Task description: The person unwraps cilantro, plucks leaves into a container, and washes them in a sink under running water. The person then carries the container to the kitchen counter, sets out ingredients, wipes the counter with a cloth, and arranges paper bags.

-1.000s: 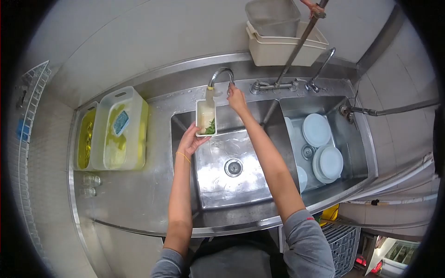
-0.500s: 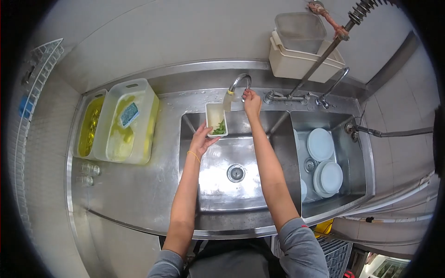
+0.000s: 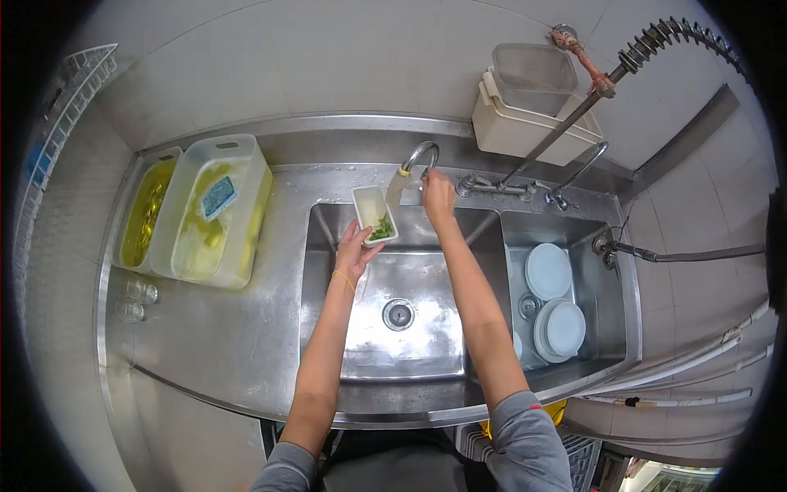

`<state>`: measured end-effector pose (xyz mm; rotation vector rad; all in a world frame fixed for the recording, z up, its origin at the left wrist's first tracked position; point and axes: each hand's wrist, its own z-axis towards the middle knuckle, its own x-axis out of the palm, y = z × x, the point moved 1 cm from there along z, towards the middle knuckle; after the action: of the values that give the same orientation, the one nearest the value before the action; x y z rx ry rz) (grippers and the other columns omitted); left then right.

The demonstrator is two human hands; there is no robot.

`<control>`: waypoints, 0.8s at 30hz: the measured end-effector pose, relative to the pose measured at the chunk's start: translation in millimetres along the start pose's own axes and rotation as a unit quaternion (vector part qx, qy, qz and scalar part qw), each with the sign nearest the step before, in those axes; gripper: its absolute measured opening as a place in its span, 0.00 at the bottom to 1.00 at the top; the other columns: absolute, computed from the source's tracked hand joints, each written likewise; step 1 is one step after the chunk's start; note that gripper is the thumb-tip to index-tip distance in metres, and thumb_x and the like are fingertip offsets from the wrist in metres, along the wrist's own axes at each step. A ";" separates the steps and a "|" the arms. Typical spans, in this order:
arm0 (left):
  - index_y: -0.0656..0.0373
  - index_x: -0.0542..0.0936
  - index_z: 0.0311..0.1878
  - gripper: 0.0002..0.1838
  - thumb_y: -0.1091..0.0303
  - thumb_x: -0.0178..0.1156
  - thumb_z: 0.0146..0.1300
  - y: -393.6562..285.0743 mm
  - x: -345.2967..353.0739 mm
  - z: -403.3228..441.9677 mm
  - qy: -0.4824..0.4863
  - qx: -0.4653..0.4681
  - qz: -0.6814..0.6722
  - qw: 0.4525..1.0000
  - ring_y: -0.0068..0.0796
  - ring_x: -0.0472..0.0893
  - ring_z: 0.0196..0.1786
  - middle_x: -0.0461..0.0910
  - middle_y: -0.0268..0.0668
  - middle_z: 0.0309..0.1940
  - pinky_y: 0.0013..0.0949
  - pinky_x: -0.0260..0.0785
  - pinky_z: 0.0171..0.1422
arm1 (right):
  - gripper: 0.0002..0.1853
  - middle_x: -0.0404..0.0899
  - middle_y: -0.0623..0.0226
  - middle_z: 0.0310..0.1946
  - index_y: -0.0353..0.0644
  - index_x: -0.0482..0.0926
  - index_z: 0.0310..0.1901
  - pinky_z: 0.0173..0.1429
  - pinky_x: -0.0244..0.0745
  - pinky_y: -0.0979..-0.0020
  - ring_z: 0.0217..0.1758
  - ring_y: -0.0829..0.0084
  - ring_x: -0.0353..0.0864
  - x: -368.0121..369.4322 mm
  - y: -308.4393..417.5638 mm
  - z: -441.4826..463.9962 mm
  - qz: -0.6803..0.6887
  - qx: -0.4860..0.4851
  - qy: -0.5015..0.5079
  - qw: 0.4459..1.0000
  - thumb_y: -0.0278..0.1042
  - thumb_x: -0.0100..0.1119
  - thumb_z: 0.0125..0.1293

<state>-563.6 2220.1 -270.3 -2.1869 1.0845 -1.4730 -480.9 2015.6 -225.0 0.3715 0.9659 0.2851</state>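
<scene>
left hand (image 3: 354, 252) pinching near end of white container (image 3: 369, 203), thumb and fingers on either side; container just ahead of grip, over sink (image 3: 426, 283). leafy greens (image 3: 382, 229) inside, at end nearest grip. pinch probably best firm and steady, mouth up, as greens sit close to rim. right hand (image 3: 439, 197) ahead and right of that grip, fingers bunched at faucet (image 3: 423, 150); cannot tell whether closed on it. plates (image 3: 548, 271) right of both hands; sponge (image 3: 219, 198) in tub (image 3: 262, 193) well left.
</scene>
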 end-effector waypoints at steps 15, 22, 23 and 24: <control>0.54 0.54 0.68 0.35 0.79 0.55 0.58 13.2 -22.2 0.3 -0.013 -0.004 -0.034 0.999 0.48 0.72 0.54 0.64 0.44 0.57 0.46 0.75 0.54 | 0.07 0.80 0.58 0.27 0.34 0.76 0.33 0.29 0.74 0.68 0.27 0.65 0.81 8.7 21.8 -32.4 0.283 0.161 0.114 0.939 0.25 0.60 0.52; 0.53 0.51 0.70 0.37 0.79 0.54 0.58 25.8 -33.0 -2.1 0.009 0.003 -0.017 1.000 0.47 0.75 0.51 0.66 0.45 0.54 0.44 0.77 0.51 | 0.06 0.81 0.61 0.29 0.30 0.79 0.36 0.30 0.79 0.78 0.28 0.71 0.83 24.9 38.3 -55.2 0.487 0.250 0.336 0.766 0.19 0.57 0.56; 0.53 0.51 0.70 0.37 0.79 0.54 0.58 24.8 -32.1 -2.3 0.007 0.007 -0.010 1.000 0.47 0.75 0.51 0.67 0.45 0.54 0.44 0.78 0.50 | 0.07 0.81 0.61 0.30 0.30 0.79 0.37 0.32 0.79 0.77 0.30 0.71 0.83 26.2 38.2 -53.4 0.491 0.243 0.343 0.763 0.20 0.58 0.55; 0.53 0.51 0.70 0.37 0.79 0.54 0.58 22.2 -29.5 -3.5 0.010 0.007 -0.008 1.000 0.47 0.75 0.50 0.67 0.45 0.54 0.44 0.78 0.50 | 0.08 0.81 0.61 0.32 0.30 0.79 0.38 0.35 0.80 0.77 0.32 0.71 0.83 28.6 37.6 -50.6 0.495 0.236 0.350 0.759 0.20 0.58 0.55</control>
<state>-581.9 2226.9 -301.8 -2.1814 1.0628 -1.5091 -510.5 2069.9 -256.1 1.3200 1.5166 1.2286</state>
